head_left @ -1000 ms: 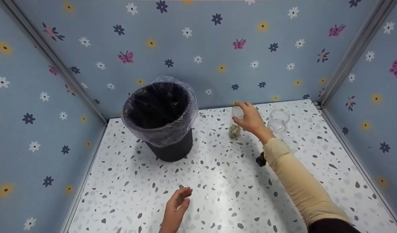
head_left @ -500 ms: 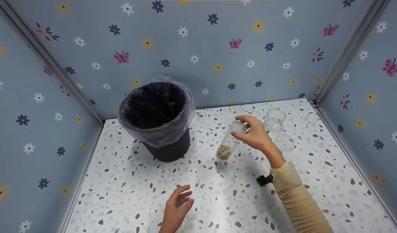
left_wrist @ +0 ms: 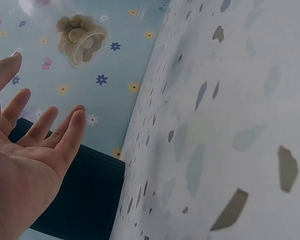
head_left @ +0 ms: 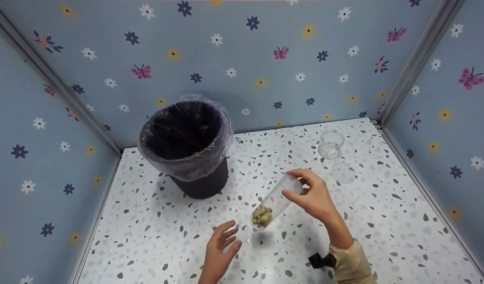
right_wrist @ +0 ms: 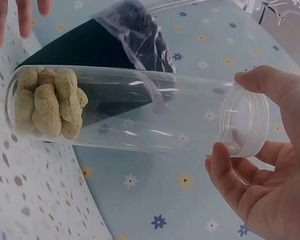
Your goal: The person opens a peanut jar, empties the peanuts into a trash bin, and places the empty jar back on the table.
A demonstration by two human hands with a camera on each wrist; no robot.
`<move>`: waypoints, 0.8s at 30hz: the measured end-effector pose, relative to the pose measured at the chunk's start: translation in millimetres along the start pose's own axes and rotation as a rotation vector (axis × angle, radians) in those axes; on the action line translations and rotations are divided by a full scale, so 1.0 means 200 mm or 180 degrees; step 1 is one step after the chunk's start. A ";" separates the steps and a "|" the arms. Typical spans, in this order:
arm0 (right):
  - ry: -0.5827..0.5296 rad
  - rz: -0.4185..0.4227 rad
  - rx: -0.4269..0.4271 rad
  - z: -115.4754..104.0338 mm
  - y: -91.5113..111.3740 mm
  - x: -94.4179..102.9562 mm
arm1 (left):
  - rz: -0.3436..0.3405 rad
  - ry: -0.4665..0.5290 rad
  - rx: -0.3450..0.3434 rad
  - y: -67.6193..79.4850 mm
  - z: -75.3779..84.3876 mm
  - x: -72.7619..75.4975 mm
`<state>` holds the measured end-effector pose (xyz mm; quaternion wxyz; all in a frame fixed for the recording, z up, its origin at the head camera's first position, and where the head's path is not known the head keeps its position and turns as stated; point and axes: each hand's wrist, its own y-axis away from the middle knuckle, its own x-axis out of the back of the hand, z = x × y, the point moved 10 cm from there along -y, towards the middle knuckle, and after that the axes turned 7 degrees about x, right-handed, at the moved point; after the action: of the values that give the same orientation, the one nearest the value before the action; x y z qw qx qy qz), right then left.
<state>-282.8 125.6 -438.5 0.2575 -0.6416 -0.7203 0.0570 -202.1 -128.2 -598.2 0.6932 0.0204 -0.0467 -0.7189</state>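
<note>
My right hand [head_left: 313, 196] grips a tall clear jar [right_wrist: 155, 110] around its lidded top, thumb on one side and fingers on the other. A frosted lid [right_wrist: 250, 122] caps the jar. Unshelled peanuts [right_wrist: 50, 102] lie in its bottom end. In the head view the jar tilts, its base pointing down and left, raised above the speckled table. Close to that base, my left hand [head_left: 222, 250] is held with fingers spread and slightly bent, holding nothing. The left wrist view has the peanuts above the left fingertips, apart from them.
A black bin [head_left: 204, 185] lined with a clear plastic bag [head_left: 222, 152] stands at the back left of the speckled table [head_left: 155, 236]. At the back right are a clear round container [head_left: 331, 144] and a clear disc [head_left: 343, 172]. Flowered panels [head_left: 242, 59] enclose the table.
My right hand has lifted the jar from the back of the table, tilted it, and brought it nearer, close to my left hand. The left fingers have spread a little.
</note>
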 end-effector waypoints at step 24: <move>-0.1069 0.0223 -0.0454 0.05 0.16 -0.05 | -0.0063 0.0276 -0.0685 -0.02 0.10 -0.18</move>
<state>-257.5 123.2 -463.6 0.0853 -0.6644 -0.7326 0.1210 -207.0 -92.2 -579.5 0.6856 -0.0226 0.0611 -0.7251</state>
